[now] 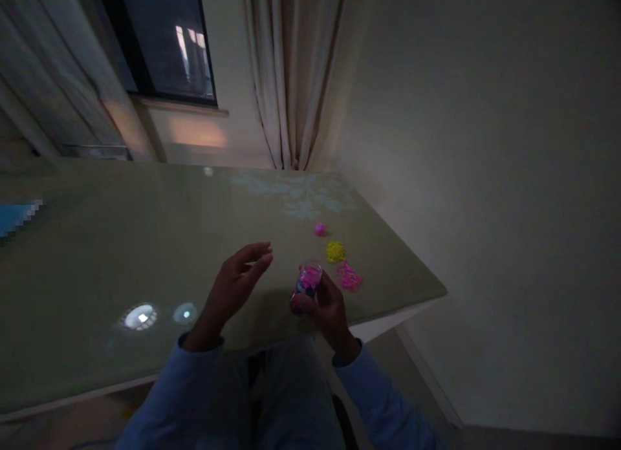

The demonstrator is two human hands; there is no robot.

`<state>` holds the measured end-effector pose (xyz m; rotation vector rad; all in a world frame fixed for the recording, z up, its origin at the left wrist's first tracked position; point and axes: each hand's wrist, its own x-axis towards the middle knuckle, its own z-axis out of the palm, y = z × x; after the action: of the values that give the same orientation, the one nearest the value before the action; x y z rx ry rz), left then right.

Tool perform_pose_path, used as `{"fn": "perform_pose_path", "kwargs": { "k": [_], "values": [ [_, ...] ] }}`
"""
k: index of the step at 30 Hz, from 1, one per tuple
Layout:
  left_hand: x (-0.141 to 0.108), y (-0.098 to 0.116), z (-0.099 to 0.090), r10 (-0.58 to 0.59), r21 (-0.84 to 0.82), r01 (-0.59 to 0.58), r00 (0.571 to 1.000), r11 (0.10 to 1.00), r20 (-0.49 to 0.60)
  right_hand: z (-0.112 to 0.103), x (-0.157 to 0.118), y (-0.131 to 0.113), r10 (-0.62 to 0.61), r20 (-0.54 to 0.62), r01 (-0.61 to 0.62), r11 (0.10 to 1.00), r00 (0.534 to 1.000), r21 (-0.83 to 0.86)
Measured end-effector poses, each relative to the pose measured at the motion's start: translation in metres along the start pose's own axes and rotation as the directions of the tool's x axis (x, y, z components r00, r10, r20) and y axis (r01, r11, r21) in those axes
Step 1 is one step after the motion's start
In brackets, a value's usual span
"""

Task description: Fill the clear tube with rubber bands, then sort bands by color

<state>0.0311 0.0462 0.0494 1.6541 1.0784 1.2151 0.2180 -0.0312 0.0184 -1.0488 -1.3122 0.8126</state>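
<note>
While the right hand (332,311) grips a clear jar (305,285) of pink pieces (311,274) near the front edge of the bench (160,243), the left hand (235,282) hangs nearby, its fingers (255,250) loosely released.

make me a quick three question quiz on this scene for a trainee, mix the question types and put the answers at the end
1. Multiple choice: what does the right hand hold?
A) a pen
B) a jar
C) a folded cloth

2. True or false: on the table, the yellow pile lies between the small pink lump and the flatter pink pile.

3. Fill in the blank: the contents showing near the top of the jar are mostly ____ in colour.

Key: 1. B; 2. True; 3. pink.
</note>
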Motion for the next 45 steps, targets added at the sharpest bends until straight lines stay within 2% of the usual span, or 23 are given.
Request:
{"fn": "perform_pose_path", "kwargs": {
  "k": [2,4,6,8,10,14,19,26,31,33,40,45],
  "values": [
    [0.022,0.000,0.017,0.026,0.122,-0.047,0.986,0.991,0.166,0.000,-0.003,0.007,-0.005,-0.019,0.006,0.999,1.000,0.048],
    [0.038,-0.005,0.041,0.051,0.209,-0.130,0.936,0.969,0.347,-0.001,-0.004,0.009,-0.041,-0.030,0.043,0.997,0.999,0.063],
    [0.048,-0.010,0.067,0.057,0.270,-0.208,0.876,0.940,0.479,-0.004,-0.005,0.009,-0.097,-0.027,0.098,0.994,0.995,0.047],
    [0.052,-0.015,0.090,0.052,0.327,-0.263,0.844,0.907,0.534,-0.009,-0.007,0.008,-0.129,-0.021,0.129,0.992,0.991,0.012],
    [0.055,-0.020,0.109,0.058,0.372,-0.315,0.825,0.873,0.562,-0.016,-0.010,0.009,-0.109,-0.023,0.108,0.994,0.994,-0.025],
    [0.060,-0.024,0.131,0.063,0.400,-0.409,0.760,0.820,0.647,-0.023,-0.015,0.015,-0.065,-0.024,0.064,0.998,0.998,-0.013],
    [0.072,-0.022,0.139,0.061,0.401,-0.513,0.669,0.759,0.741,-0.018,-0.011,0.018,-0.117,-0.003,0.117,0.988,0.993,0.099],
    [0.088,-0.007,0.135,0.084,0.379,-0.605,0.597,0.700,0.798,-0.017,-0.015,0.022,0.019,0.000,-0.019,0.986,1.000,0.165],
    [0.095,0.000,0.138,0.042,0.377,-0.730,0.485,0.570,0.874,-0.016,-0.018,0.028,0.016,-0.016,-0.013,0.977,1.000,0.213],
    [0.097,-0.002,0.141,0.046,0.364,-0.769,0.453,0.526,0.890,-0.015,-0.018,0.030,-0.008,-0.024,0.014,0.972,1.000,0.235],
    [0.101,-0.006,0.156,0.097,0.348,-0.837,0.424,0.423,0.900,-0.016,-0.016,0.026,-0.073,-0.020,0.075,0.968,0.997,0.241],
    [0.099,-0.003,0.160,0.120,0.329,-0.846,0.411,0.420,0.904,-0.013,-0.016,0.021,-0.093,-0.017,0.095,0.968,0.995,0.232]
  ]
}}
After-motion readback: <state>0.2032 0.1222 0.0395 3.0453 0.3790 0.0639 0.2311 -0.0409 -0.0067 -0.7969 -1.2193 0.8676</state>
